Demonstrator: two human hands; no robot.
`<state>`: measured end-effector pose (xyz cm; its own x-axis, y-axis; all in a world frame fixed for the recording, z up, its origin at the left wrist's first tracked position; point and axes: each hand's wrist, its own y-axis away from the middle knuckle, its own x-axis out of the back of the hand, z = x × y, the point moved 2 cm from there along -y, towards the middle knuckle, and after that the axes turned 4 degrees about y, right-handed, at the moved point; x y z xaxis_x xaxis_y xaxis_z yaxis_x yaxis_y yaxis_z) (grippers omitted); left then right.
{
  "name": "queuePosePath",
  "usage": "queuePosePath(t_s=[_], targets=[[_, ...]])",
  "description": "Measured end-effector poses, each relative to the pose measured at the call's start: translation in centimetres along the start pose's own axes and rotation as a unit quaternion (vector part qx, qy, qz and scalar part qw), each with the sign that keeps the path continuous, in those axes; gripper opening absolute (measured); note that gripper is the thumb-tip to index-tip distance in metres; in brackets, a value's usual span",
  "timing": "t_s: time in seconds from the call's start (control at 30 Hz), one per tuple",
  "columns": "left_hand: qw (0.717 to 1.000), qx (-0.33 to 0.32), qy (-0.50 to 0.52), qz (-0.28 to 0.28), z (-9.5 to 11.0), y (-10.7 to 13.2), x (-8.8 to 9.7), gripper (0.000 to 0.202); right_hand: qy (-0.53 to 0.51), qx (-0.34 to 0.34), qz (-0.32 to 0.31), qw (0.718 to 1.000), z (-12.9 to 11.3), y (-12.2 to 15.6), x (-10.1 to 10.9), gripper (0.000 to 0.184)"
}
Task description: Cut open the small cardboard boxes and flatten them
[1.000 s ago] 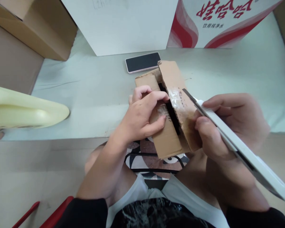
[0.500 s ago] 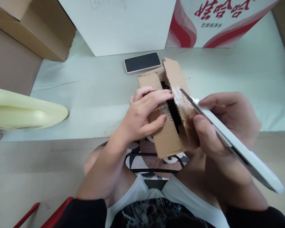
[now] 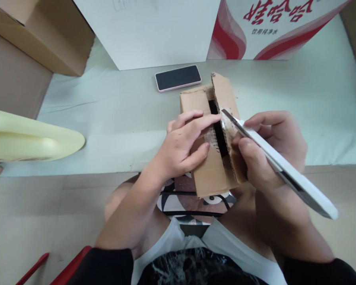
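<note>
The box (image 3: 209, 174) interior is dark, the knife (image 3: 284, 167) handle blurred

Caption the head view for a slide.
Left hand steadies cardboard box; right hand holds white knife against it.

The phone (image 3: 178, 78) lies on the worktop (image 3: 112, 114), behind and left of the cardboard box (image 3: 207, 158), which sits between both hands.

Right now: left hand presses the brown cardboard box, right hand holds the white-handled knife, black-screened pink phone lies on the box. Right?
No: head view shows the black-screened pink phone flat on the pale table beyond the brown cardboard box, not on it. Rest holds.
</note>
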<state>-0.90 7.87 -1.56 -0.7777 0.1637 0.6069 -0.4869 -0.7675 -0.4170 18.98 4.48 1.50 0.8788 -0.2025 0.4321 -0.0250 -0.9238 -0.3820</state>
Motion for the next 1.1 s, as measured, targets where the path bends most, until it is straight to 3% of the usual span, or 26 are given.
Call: queuePosePath(t_s=[0.47, 1.1], targets=[[1.0, -0.02, -0.022, -0.009, 0.12, -0.13, -0.03, 0.048, 0.007, 0.016, -0.005, 1.0, 0.86, -0.06, 0.11, 0.024], [1.0, -0.022, -0.001, -0.005, -0.2, -0.12, -0.12, 0.059, 0.008, 0.002, -0.006, 1.0, 0.36, 0.1, -0.14, 0.019]])
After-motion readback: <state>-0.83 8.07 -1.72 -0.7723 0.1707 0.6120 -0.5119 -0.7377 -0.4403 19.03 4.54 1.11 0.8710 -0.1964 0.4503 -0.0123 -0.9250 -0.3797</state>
